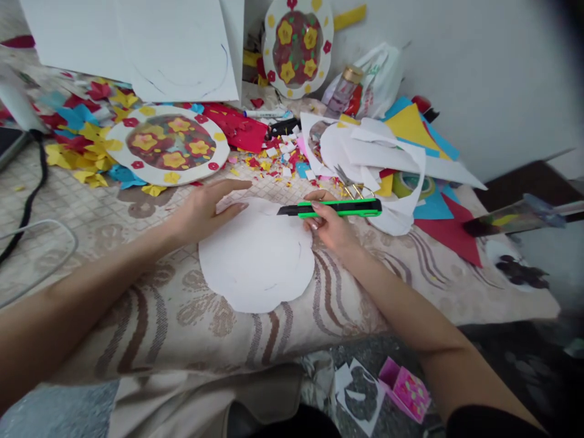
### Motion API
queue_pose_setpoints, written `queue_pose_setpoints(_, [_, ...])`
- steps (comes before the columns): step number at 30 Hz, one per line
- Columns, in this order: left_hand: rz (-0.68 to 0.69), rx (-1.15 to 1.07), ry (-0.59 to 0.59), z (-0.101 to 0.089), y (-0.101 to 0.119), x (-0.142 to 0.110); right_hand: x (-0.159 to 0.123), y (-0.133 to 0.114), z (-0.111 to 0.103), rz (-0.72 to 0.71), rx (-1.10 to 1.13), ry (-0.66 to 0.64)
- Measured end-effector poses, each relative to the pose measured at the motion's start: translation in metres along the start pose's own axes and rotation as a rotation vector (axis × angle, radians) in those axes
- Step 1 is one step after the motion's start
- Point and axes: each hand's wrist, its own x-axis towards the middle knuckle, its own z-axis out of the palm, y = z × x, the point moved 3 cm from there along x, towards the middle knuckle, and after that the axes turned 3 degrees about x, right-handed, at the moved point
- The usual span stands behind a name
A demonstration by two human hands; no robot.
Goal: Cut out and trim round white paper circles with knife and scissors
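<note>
A white scalloped paper cutout [255, 261] lies on the patterned tablecloth in front of me, with faint pen marks on it. My left hand [212, 210] rests at its upper left edge, fingers apart and holding nothing. In my right hand [326, 219] is a green and black utility knife [340, 208], gripped between thumb and fingers over the cutout's upper right edge. The knife's dark tip points left, above the paper. Whether the blade is out, I cannot make out.
Behind lie a decorated oval frame [171, 173], coloured paper flowers [91, 143], scraps [278, 155] and scissors [349, 182]. A second decorated frame [269, 61] leans at the back. White paper offcuts [401, 161], a tape roll [413, 184] and a clear bottle [342, 91] are to the right.
</note>
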Motion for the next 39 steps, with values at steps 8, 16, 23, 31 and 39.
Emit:
queue_pose_setpoints(8, [-0.034,0.034,-0.056,0.000,0.006,-0.010,-0.002,-0.011,-0.002,-0.048,-0.042,0.035])
queue_pose_setpoints(16, [-0.141,0.090,-0.037,0.003,0.000,-0.014,-0.006,-0.024,-0.013,-0.095,-0.051,0.195])
queue_pose_setpoints(23, [-0.286,-0.188,0.004,-0.006,-0.009,-0.012,-0.006,-0.021,-0.022,-0.085,-0.036,0.276])
queue_pose_setpoints(31, [-0.438,-0.437,0.081,-0.011,-0.029,-0.009,-0.008,-0.017,-0.019,-0.005,-0.055,0.245])
queue_pose_setpoints(39, [-0.477,-0.627,0.012,-0.005,-0.031,-0.007,-0.008,-0.015,-0.012,0.076,0.011,0.216])
